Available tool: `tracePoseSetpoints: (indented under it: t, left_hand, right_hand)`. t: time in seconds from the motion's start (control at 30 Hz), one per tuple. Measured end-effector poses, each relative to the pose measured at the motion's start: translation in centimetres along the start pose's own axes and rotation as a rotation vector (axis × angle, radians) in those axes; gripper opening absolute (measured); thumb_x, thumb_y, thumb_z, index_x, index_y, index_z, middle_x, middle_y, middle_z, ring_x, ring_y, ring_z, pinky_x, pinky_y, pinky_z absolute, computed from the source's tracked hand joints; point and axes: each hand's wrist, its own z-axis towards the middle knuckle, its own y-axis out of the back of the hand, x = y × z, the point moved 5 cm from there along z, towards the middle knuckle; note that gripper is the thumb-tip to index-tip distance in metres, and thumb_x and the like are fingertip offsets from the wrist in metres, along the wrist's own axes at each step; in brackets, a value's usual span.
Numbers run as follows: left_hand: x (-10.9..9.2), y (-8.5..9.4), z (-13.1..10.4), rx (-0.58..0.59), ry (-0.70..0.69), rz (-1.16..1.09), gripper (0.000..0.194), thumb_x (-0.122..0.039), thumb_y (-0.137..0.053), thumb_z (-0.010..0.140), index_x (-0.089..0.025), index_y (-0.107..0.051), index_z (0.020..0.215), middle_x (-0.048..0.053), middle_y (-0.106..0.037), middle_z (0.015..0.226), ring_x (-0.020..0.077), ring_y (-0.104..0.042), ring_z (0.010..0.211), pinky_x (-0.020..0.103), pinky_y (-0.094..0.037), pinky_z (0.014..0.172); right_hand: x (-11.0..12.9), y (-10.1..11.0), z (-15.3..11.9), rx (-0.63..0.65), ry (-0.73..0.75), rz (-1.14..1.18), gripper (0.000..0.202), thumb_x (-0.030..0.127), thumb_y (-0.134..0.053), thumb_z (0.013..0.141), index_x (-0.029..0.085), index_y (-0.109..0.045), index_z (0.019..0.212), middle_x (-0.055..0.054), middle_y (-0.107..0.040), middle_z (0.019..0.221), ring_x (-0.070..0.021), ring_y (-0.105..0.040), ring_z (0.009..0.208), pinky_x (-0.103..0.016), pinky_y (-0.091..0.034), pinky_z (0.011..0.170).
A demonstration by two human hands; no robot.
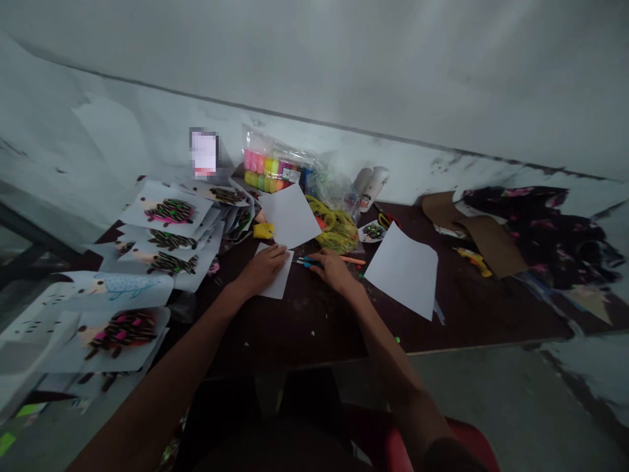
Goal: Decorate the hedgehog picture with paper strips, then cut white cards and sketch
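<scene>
My left hand [265, 267] lies flat, fingers stretched, on a small white sheet of paper [278, 283] on the dark table. To its right, my right hand [334, 269] has its fingers closed around a small blue tool [305, 261] with a thin pale tip pointing at the paper. Its exact kind is too small to tell. An orange stick like a pencil [354, 260] sticks out beyond the right hand. Just behind the hands are a larger blank white sheet [293, 216] and a yellow mesh bag [339, 229].
Stacked hedgehog craft sheets [171, 242] cover the left side. At the back stand a clear pack of coloured tubs [270, 167] and a white cylinder [374, 187]. A curled white sheet [405, 272], yellow cutter [472, 260], brown card [491, 246] and dark floral cloth [545, 236] lie right.
</scene>
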Motion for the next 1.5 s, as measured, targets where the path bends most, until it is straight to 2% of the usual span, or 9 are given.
tracePoseSetpoints:
  t: [0.37, 0.57, 0.8, 1.2, 1.5]
  left_hand:
    - [0.1, -0.1, 0.0, -0.006, -0.029, 0.003, 0.04, -0.018, -0.042, 0.101, -0.021, -0.066, 0.132, 0.012, -0.058, 0.149, 0.027, -0.048, 0.144, 0.053, -0.039, 0.121]
    - [0.1, -0.2, -0.1, 0.01, -0.019, 0.041, 0.04, -0.021, -0.04, 0.102, -0.021, -0.065, 0.133, 0.01, -0.057, 0.151, 0.0259, -0.046, 0.145, 0.049, -0.039, 0.122]
    - [-0.1, 0.0, -0.2, 0.007, -0.034, 0.062, 0.042, -0.029, -0.037, 0.103, -0.021, -0.065, 0.135, 0.01, -0.057, 0.151, 0.0273, -0.046, 0.145, 0.05, -0.039, 0.122]
    - [-0.7, 0.4, -0.1, 0.024, -0.076, 0.101, 0.043, -0.027, -0.036, 0.104, -0.017, -0.063, 0.136, 0.012, -0.056, 0.151, 0.0254, -0.046, 0.144, 0.047, -0.037, 0.124]
    - [-0.7, 0.4, -0.3, -0.002, -0.087, 0.117, 0.042, -0.028, -0.036, 0.103, -0.021, -0.063, 0.135, 0.009, -0.058, 0.15, 0.0253, -0.047, 0.144, 0.05, -0.039, 0.122]
  right_hand:
    - [-0.1, 0.3, -0.8, 0.033, 0.038, 0.049, 0.03, 0.022, -0.065, 0.097, 0.019, -0.072, 0.126, -0.011, -0.067, 0.112, -0.0219, -0.059, 0.102, -0.035, -0.046, 0.095]
    - [0.0, 0.4, -1.0, 0.038, 0.06, 0.057, 0.03, 0.021, -0.065, 0.097, 0.017, -0.072, 0.126, -0.013, -0.067, 0.112, -0.0226, -0.06, 0.102, -0.036, -0.047, 0.094]
    - [-0.1, 0.1, -0.6, 0.017, 0.075, 0.073, 0.028, 0.023, -0.066, 0.096, 0.019, -0.074, 0.123, -0.012, -0.068, 0.111, -0.0232, -0.061, 0.101, -0.036, -0.048, 0.093]
    - [-0.2, 0.3, -0.5, 0.099, 0.146, 0.151, 0.028, 0.021, -0.064, 0.097, 0.019, -0.073, 0.123, -0.013, -0.069, 0.114, -0.0225, -0.06, 0.102, -0.036, -0.047, 0.094]
    - [0.6, 0.9, -1.1, 0.159, 0.211, 0.163, 0.027, 0.022, -0.062, 0.098, 0.02, -0.073, 0.124, -0.012, -0.068, 0.113, -0.0218, -0.059, 0.102, -0.035, -0.046, 0.095]
